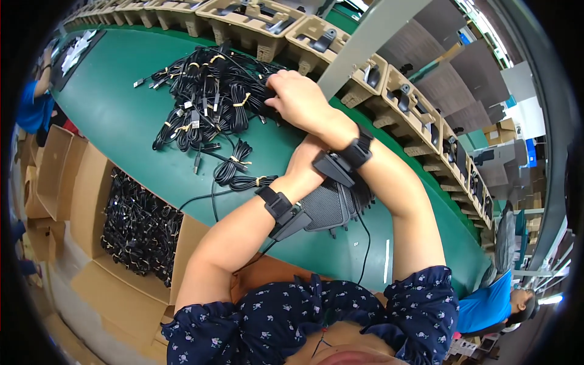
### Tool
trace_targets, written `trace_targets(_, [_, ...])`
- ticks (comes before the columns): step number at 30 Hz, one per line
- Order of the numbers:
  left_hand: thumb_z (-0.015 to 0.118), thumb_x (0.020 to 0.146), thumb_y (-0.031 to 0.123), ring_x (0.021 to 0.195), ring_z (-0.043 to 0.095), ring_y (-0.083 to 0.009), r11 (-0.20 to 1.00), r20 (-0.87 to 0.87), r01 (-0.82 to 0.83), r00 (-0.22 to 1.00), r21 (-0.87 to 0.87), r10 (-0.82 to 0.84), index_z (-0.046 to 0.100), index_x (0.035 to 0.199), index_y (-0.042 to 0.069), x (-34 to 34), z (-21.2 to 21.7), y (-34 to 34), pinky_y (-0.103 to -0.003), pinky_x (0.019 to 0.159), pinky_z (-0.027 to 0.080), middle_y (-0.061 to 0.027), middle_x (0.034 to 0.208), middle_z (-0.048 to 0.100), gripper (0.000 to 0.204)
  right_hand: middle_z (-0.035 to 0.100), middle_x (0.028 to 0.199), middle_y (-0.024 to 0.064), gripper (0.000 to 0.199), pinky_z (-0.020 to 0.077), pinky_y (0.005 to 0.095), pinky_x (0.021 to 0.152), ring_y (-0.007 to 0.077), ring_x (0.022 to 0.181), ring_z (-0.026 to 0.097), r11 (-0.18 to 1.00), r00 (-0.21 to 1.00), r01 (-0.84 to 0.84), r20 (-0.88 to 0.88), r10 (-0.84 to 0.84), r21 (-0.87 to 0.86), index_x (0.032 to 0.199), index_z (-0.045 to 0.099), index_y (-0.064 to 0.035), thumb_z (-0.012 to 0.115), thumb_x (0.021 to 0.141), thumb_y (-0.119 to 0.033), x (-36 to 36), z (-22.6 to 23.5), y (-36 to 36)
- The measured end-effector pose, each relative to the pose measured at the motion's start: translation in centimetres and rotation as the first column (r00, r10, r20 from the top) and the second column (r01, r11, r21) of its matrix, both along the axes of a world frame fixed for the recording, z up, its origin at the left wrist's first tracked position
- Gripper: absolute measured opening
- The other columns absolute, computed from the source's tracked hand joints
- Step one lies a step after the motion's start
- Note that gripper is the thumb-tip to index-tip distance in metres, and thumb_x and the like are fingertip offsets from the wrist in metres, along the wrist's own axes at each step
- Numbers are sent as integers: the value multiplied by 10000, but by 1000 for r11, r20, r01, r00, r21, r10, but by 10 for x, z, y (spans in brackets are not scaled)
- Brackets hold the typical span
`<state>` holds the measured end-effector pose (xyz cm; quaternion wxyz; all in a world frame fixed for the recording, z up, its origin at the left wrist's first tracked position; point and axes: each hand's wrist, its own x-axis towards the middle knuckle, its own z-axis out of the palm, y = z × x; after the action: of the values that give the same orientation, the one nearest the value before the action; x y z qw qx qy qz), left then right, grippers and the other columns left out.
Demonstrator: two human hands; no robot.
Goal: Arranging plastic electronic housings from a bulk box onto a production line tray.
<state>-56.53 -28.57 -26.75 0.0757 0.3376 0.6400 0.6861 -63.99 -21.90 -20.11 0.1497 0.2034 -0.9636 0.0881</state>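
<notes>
A large heap of black cables (210, 91), tied in bundles with pale ties and showing metal plugs, lies on the green table. At the heap's right edge my right hand (301, 100) curls its fingers and thumb around a black cable bundle, mostly hidden by the hand. My left hand (307, 161) lies beneath my right wrist, its fingers hidden. A dark grey box with a mesh face (328, 204) sits just below it. Nearer me than the heap are two loose cable bundles (234, 167). Black strapped devices (344, 161) sit on both wrists.
Brown molded pulp trays (249, 21) holding black parts line the table's far and right edges. A grey metal post (371, 45) rises beyond my right hand. An open carton (88, 201) full of cables stands left of the green table (115, 79). People in blue work at both sides.
</notes>
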Motion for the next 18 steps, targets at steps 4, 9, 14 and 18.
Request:
trace_targets(4, [531,733,-6,1007,514,-340,934,-413,-234,904,-270,107,551,1016,0,6,19,-9,-363,865,433,-195,1060,532,284,526,880,94,265,462,359,738,286,875,519,999,988,-3,-156,9,42,925,550,-42,658,693,-109,25,32,17])
trace_targets(9, [524,691,-63,1051,472,-344,879,-507,-446,726,166,464,470,1127,19,0,41,-15,-410,897,393,-173,1131,482,447,507,848,73,307,435,352,679,258,798,510,976,953,94,-300,-32,195,946,566,-74,662,655,-80,69,61,54])
trace_targets(14, [619,700,-11,1257,324,-341,762,-563,-646,617,35,549,337,1297,14,-16,61,-25,-456,1055,211,-177,1308,391,661,534,860,56,330,434,352,674,255,777,503,984,964,91,-263,-49,152,924,589,-90,676,609,-41,117,80,74])
trace_targets(18, [547,865,123,1120,488,-278,989,-226,-149,963,19,149,542,1094,38,-30,30,-25,-353,938,392,-88,1116,566,244,556,907,64,281,445,288,639,201,781,544,961,996,31,-67,-51,-274,933,586,-53,686,674,-12,143,75,67])
